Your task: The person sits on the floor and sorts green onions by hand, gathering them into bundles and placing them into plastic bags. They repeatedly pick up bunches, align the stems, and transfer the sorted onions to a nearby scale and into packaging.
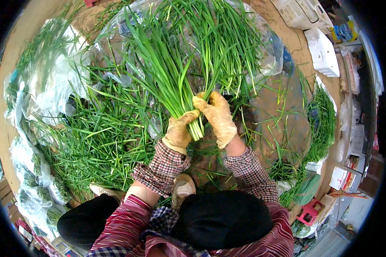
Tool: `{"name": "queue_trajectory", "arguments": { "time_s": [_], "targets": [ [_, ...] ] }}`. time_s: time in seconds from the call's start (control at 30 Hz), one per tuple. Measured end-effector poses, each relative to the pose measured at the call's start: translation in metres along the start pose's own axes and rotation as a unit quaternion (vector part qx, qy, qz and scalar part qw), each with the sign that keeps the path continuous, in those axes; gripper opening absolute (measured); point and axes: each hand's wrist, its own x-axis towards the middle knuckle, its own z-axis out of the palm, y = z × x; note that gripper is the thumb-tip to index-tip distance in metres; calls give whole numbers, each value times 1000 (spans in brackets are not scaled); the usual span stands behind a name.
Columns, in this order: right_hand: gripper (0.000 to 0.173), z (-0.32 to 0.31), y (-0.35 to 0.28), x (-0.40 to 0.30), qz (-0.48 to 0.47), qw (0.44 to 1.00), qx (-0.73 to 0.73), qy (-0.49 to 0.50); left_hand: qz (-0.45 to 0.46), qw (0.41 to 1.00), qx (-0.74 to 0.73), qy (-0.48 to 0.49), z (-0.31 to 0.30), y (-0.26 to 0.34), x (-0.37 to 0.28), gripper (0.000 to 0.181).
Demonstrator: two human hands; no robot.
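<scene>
My left hand (179, 131), in a yellowish glove, is closed around the pale stem ends of a bunch of long flat green leaves, which look like garlic chives (162, 69). The leaves fan up and away to the left, and the cut ends stick out below the fist. Close against it on the right, my right hand (216, 112), gloved alike, pinches a few green blades between thumb and fingers near the top of the stems. Beyond both hands, a loose heap of the same greens (225, 41) lies on clear plastic sheeting (271, 61).
Scattered leaves (106, 141) cover the floor at left, beside filled plastic bags (35, 192). More greens (321, 125) lie at right, near a red plastic stool (309, 212). A white foam box (321, 53) and a white crate (300, 13) stand at upper right. My shoe (182, 189) is below.
</scene>
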Motion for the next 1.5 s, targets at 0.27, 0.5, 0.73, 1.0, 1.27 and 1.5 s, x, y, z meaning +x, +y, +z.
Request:
{"name": "queue_trajectory", "arguments": {
  "time_s": [0.27, 0.5, 0.73, 1.0, 1.27, 1.5],
  "targets": [
    [9, -17, 16, -4, -32, 999, 20, 12, -42, 994, -105, -2, -9, -5, 8, 26],
    [18, -10, -54, -12, -100, 919, -368, -103, -67, 990, -121, -42, -14, 1, 9, 24],
    [19, 7, -23, -11, -31, 966, -240, -90, -20, 977, -195, -81, 0, 6, 11, 21],
    [18, -35, -10, -32, -151, 973, 35, 172, 39, 972, -233, -17, 1, 25, 19, 19],
    [43, -101, 10, 1, -89, 979, -46, 176, 75, 919, -316, -225, 51, 74, -20, 44],
    [37, -77, 29, 89, 5, 881, -444, 163, 17, 956, -190, -223, 32, 74, -11, 50]
  ]
}}
